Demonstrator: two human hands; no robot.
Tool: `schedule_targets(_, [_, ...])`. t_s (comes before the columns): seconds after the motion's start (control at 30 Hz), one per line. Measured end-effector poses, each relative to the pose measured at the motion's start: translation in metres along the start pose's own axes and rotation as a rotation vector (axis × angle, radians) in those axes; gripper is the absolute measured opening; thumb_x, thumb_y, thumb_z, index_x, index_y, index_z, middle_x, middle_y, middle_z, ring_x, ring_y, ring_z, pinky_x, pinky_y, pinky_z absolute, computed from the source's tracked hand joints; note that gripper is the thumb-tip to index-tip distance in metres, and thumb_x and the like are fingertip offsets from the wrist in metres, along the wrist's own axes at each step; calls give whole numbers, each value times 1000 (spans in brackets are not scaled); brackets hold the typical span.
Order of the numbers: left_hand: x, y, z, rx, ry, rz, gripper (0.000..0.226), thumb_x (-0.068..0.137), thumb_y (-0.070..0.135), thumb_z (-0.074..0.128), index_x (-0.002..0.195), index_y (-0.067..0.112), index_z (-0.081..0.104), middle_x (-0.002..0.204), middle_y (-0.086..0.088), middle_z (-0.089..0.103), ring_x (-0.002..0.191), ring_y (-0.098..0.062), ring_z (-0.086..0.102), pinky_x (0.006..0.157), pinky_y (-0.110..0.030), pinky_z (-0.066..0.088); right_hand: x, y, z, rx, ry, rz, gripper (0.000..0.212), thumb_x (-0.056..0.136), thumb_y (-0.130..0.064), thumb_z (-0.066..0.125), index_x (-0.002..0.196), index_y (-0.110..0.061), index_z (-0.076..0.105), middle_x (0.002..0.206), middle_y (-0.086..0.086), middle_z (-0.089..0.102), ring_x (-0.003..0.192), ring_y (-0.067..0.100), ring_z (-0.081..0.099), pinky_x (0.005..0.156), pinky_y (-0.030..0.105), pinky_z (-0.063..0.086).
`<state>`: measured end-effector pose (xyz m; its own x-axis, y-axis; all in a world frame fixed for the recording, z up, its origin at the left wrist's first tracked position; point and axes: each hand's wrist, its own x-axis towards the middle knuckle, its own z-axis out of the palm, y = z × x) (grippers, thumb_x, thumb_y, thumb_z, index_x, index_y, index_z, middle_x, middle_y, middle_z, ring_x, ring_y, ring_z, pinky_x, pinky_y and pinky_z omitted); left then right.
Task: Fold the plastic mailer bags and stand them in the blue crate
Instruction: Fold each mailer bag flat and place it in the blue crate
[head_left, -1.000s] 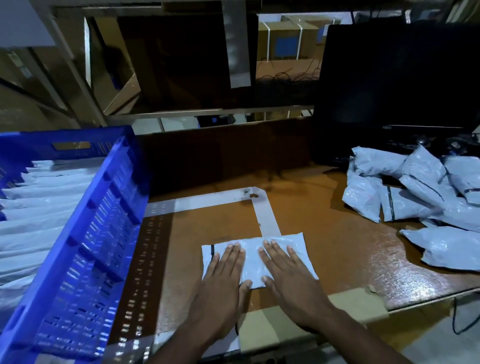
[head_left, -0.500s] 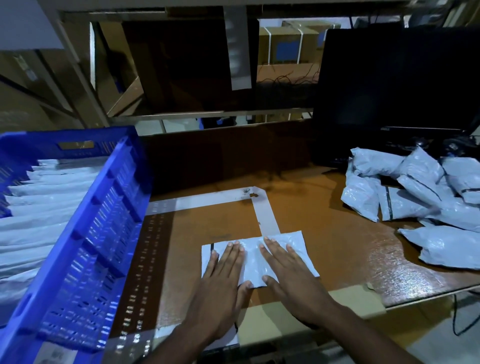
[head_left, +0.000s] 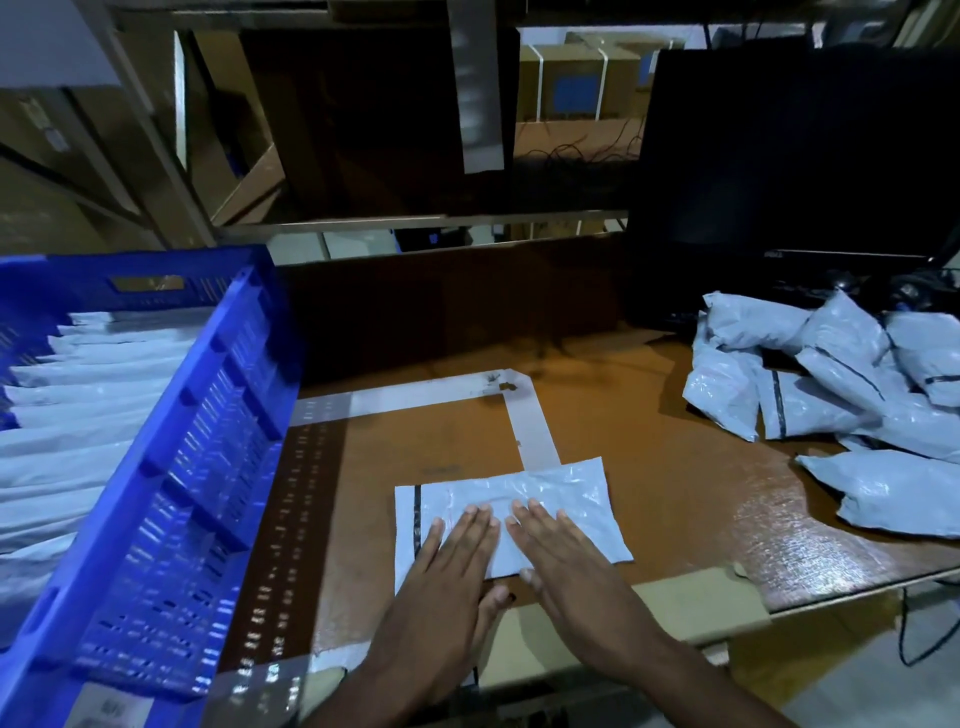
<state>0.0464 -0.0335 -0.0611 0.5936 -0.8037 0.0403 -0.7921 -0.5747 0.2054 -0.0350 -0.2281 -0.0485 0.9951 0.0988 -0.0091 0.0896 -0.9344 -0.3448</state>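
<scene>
1. My left hand and right hand lie flat side by side on the mailer bag, fingers straight, close together and pressing down, not curled round anything.
2. That bag rests on the worktop near its front edge, just below a strip of white tape; I judge I am flattening its fold, so it is not yet in the crate.
3. To my left, the blue crate already holds a long row of folded bags standing on edge.
4. Farther right, a loose pile of unfolded mailers waits, so several remain to do.
</scene>
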Motion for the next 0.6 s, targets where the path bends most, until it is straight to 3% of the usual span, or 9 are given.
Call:
schedule_targets(0.13, [5,-5,-7,-115,0,6,76,101,63,-3,163,22,14,169,12,1,152,2,-11,125,-35,0,9,3,-11,171,1,35,55,106,-46,21,158,-29,25,163,-19,7,145,-14,-7,123,23,-2])
schedule_targets(0.23, [9,-6,-20,-369,128,-123,68,101,66,10,150,34,45,159,21,35,147,6,22,120,-31,23,9,7,-18,404,93,126,36,106,-37,44,140,-35,56,156,-26,31,143,-11,21,120,33,26])
schedule_targets(0.33, [24,-6,-34,-294,244,-188,50,101,58,31,140,34,53,147,17,48,135,-6,44,109,-27,38,17,7,-30,280,245,184,34,104,-33,48,137,-37,56,154,-22,35,140,-1,30,116,33,36])
schedule_targets(0.4, [32,-8,-34,-188,149,-217,61,100,57,27,153,30,36,162,15,29,147,-8,30,120,-30,26,21,10,-30,77,237,231,45,106,-40,42,150,-33,40,162,-15,24,147,5,23,120,25,18])
schedule_targets(0.47, [30,-11,-21,-94,50,-193,77,98,64,-1,162,24,14,168,11,2,155,-7,5,127,-32,3,18,11,-23,-118,177,268,56,107,-47,27,157,-21,29,165,-3,17,152,15,18,121,23,3])
schedule_targets(0.53, [21,-15,-8,-61,25,-165,84,95,66,-15,163,22,7,169,9,0,155,-4,-7,125,-36,-3,10,13,-11,-190,84,269,64,107,-50,16,155,-11,33,162,6,27,151,21,23,121,31,6])
schedule_targets(0.6, [18,-17,-2,-44,17,-158,82,95,64,-17,163,22,2,169,8,-4,153,-2,-13,126,-37,-2,7,18,-8,-196,52,268,65,107,-52,13,159,-13,21,165,5,16,153,18,10,121,32,0])
